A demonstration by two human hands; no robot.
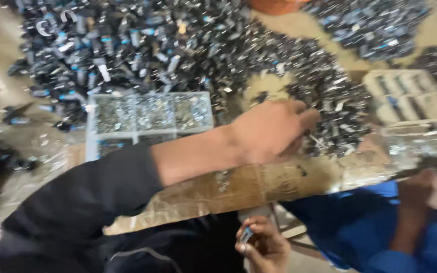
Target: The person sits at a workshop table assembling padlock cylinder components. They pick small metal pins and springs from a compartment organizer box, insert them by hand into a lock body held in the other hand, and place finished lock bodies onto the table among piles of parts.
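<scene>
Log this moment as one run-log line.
left hand: reaching into heap of small black-and-silver metal parts | right hand: holding small blue-and-silver part | clear compartment tray: beside forearm

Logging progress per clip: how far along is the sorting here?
Done: little to judge; the clear compartment tray holds small metal bits. In hand: the left hand reaches into the pile of small dark parts; the right hand holds one small part. Left: the large pile.
</scene>
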